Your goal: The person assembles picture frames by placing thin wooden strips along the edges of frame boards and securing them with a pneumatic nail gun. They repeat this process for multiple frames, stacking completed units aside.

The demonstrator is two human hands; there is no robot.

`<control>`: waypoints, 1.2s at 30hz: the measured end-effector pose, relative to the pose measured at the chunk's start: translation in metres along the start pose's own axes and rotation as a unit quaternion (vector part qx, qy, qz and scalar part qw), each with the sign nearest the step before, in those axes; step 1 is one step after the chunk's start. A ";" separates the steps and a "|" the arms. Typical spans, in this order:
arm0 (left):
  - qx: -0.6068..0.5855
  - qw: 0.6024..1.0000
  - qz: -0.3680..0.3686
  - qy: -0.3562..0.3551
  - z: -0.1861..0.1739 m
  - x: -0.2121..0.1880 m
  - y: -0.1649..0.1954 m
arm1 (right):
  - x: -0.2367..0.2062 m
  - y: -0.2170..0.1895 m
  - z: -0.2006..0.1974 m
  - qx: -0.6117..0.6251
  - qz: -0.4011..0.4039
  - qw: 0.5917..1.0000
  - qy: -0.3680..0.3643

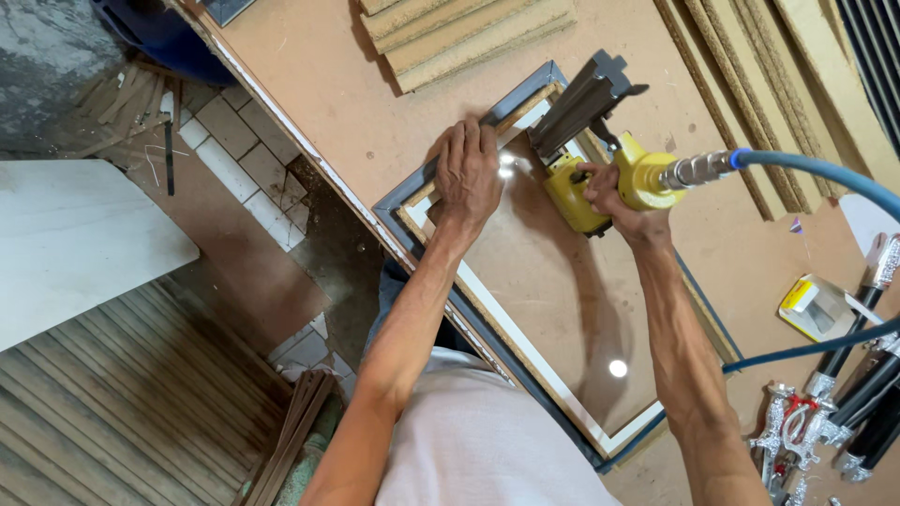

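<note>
A grey picture frame (412, 192) with a glass pane lies face down on the brown workbench (319, 84). My left hand (469, 173) presses flat on the frame's far corner. Gripping the handle of a yellow pneumatic nail gun (647, 178), my right hand (614, 197) sets the tool's grey metal magazine (586, 94) against the frame's top edge. A blue air hose (816, 173) runs from the gun off to the right.
Stacked fibreboard strips (459, 33) lie at the bench's back, and more long strips (741, 84) at the right. Several silver and black tools (844, 403) and a small yellow box (811, 305) sit at the right edge. Below left are a tiled floor, wood offcuts and a white board (75, 239).
</note>
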State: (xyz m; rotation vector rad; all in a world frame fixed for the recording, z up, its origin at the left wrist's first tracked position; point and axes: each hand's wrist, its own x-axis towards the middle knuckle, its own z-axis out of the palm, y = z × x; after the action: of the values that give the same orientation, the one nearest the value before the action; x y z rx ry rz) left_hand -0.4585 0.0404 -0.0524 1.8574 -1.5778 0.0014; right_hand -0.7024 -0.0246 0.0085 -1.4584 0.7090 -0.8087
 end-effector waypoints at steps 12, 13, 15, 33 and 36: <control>0.018 1.000 -0.011 -0.013 0.005 -0.001 -0.002 | 0.027 -0.014 0.012 0.005 0.007 1.000 -0.008; 0.023 1.000 -0.008 -0.010 0.007 -0.002 -0.003 | 0.026 -0.012 0.011 0.012 0.004 1.000 -0.013; 0.034 0.999 0.001 -0.003 0.012 -0.002 -0.004 | 0.025 -0.007 0.008 0.025 -0.003 1.000 -0.015; 0.016 0.989 -0.090 -0.118 -0.041 -0.029 -0.022 | -0.016 -0.006 0.057 0.025 0.007 0.997 -0.071; -0.002 0.996 -0.080 -0.050 -0.057 -0.055 -0.039 | -0.022 -0.006 0.081 0.013 0.027 0.997 -0.075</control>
State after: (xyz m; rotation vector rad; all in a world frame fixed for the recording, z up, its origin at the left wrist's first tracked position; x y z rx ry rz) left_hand -0.4150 0.1173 -0.0512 2.0038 -1.4882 -0.1673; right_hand -0.6488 0.0398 0.0139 -1.4544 0.6193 -0.6577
